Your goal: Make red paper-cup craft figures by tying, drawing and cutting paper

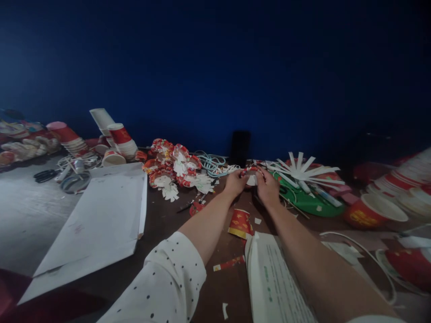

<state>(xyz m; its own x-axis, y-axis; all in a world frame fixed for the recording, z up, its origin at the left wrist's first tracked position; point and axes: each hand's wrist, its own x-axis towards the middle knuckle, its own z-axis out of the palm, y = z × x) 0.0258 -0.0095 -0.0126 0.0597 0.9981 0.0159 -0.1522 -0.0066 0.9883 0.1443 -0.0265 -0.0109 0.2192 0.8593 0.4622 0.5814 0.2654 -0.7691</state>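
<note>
My left hand [235,183] and my right hand [267,185] are both closed on a small red-and-white paper piece [249,170], one at each end. It looks like part of a cut paper cup, though my fingers hide much of it. A white flap [252,181] shows between the hands. Below them, on the brown table, lies a cut red paper cup piece [240,223] with gold stars and a yellow edge. Left of my hands sits a heap of red-and-white paper cup figures [178,168] with fringed white ends.
At right, a white paper cup cut into strips [301,170] rests on a green sheet [303,202]. Paper cups [373,211] are stacked farther right. A white board [97,220] lies left, with black scissors [46,175] beyond. A dark phone [240,146] stands against the blue wall.
</note>
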